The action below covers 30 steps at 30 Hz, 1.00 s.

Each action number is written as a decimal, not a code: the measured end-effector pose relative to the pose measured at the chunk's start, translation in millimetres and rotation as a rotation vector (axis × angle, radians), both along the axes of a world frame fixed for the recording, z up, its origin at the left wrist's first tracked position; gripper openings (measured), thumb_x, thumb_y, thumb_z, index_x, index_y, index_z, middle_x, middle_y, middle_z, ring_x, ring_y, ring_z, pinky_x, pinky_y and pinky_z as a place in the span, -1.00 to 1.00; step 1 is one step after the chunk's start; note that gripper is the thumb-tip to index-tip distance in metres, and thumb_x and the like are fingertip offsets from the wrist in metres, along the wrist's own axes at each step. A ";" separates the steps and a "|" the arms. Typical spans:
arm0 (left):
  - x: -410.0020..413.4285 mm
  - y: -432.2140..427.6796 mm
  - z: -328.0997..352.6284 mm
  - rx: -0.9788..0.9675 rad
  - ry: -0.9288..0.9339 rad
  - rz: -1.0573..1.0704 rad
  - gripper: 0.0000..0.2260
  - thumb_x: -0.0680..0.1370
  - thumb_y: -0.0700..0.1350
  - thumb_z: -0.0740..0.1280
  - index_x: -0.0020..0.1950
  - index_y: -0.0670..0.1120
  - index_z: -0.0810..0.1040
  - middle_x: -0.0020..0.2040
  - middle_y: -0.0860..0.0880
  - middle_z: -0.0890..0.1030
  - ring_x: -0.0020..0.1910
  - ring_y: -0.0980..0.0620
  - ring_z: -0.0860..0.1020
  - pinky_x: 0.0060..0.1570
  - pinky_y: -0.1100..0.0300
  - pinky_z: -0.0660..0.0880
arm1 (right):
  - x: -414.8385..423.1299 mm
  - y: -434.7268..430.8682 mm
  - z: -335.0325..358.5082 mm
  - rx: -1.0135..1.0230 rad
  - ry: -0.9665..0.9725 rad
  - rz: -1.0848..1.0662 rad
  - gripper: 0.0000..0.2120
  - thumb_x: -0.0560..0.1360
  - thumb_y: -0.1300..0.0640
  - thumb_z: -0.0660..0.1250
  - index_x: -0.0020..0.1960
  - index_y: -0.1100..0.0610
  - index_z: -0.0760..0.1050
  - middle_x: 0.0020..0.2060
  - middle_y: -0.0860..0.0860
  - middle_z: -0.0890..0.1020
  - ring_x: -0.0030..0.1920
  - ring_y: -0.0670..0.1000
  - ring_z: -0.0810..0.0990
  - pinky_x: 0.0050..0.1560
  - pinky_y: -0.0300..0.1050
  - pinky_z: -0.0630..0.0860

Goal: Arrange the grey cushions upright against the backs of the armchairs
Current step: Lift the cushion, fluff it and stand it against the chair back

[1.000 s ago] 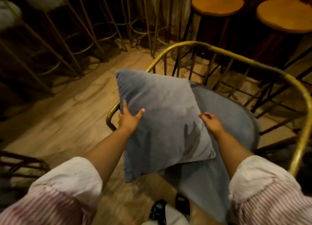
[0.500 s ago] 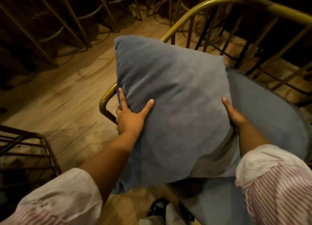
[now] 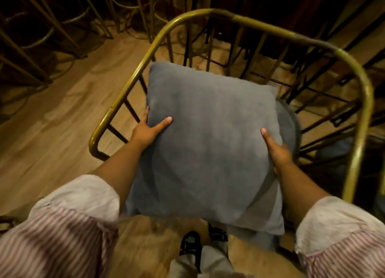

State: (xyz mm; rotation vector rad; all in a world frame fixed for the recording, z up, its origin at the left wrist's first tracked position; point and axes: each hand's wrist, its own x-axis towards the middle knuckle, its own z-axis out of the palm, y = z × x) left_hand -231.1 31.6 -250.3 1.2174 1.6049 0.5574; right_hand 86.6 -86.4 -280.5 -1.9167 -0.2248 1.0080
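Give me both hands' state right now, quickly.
Left hand: closed on the grey cushion, left edge.
Right hand: closed on the same cushion, right edge.

Both hands — left hand [image 3: 147, 129], right hand [image 3: 278, 150] — grip grey cushion [image 3: 208, 144].

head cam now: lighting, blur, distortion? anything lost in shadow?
Head view: dim, warm yellow light; the top edge and the stool legs sink into near-black. Wide-angle bending curves the armchair's gold rail. Slight motion softness on the grey cushion and striped sleeves. Left hand and right hand read clearly. No glare.
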 end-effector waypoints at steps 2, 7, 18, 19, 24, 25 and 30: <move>14.2 4.4 -4.3 -0.030 -0.002 -0.064 -0.24 0.40 0.17 0.44 0.52 0.08 0.21 0.44 -0.01 0.42 0.38 -0.06 0.43 0.30 0.14 0.37 | -1.0 -26.9 -4.9 -0.024 -0.021 -0.130 -0.19 0.32 -0.19 0.49 0.44 0.16 0.35 0.38 0.15 0.47 0.34 0.18 0.46 0.33 -0.03 0.39; 39.3 6.6 -27.0 -0.099 0.041 -0.191 -0.19 0.30 0.28 0.45 0.49 0.10 0.29 0.40 -0.02 0.46 0.37 -0.10 0.44 0.36 0.01 0.38 | -5.4 -71.7 -25.9 -0.104 -0.023 -0.318 -0.12 0.28 -0.22 0.50 0.45 0.18 0.31 0.41 0.16 0.42 0.37 0.23 0.41 0.41 0.10 0.36; 32.1 2.8 -84.7 -0.234 0.191 -0.270 -0.18 0.40 0.27 0.38 0.56 0.13 0.07 0.51 -0.10 0.31 0.44 -0.21 0.32 0.43 -0.13 0.28 | -5.6 -86.9 -69.3 -0.172 0.085 -0.229 -0.09 0.38 -0.15 0.45 0.54 0.14 0.09 0.51 0.15 0.24 0.46 0.26 0.28 0.46 0.19 0.26; 31.4 2.1 -89.0 -0.251 0.215 -0.282 -0.17 0.41 0.27 0.36 0.56 0.14 0.02 0.52 -0.12 0.28 0.46 -0.24 0.30 0.43 -0.15 0.26 | -5.1 -87.4 -71.0 -0.192 0.098 -0.208 -0.07 0.38 -0.17 0.44 0.55 0.13 0.05 0.53 0.15 0.21 0.47 0.26 0.25 0.46 0.20 0.24; 47.0 0.2 -84.9 -0.282 0.406 -0.259 -0.22 0.49 0.24 0.28 0.58 -0.01 0.03 0.54 -0.23 0.21 0.47 -0.30 0.24 0.43 -0.17 0.24 | 2.8 -82.3 -62.3 -0.250 0.082 -0.075 -0.10 0.36 -0.19 0.45 0.50 0.24 0.20 0.46 0.21 0.34 0.40 0.28 0.37 0.40 0.19 0.36; 52.1 -2.3 -80.2 -0.268 0.458 -0.276 -0.24 0.50 0.22 0.27 0.57 -0.06 0.04 0.53 -0.24 0.22 0.47 -0.30 0.25 0.43 -0.16 0.25 | 6.7 -82.3 -56.9 -0.266 0.049 -0.017 -0.16 0.37 -0.15 0.46 0.47 0.27 0.26 0.43 0.23 0.39 0.37 0.28 0.41 0.37 0.18 0.39; 98.0 -37.0 -22.2 -0.160 0.386 -0.515 -0.33 0.54 0.06 0.31 0.52 -0.23 0.16 0.50 -0.24 0.28 0.47 -0.25 0.28 0.43 -0.08 0.26 | 18.8 -89.1 18.3 -0.199 -0.113 0.141 -0.62 0.51 0.10 0.36 0.20 0.35 0.53 0.04 0.23 0.64 0.00 0.14 0.57 0.05 -0.02 0.47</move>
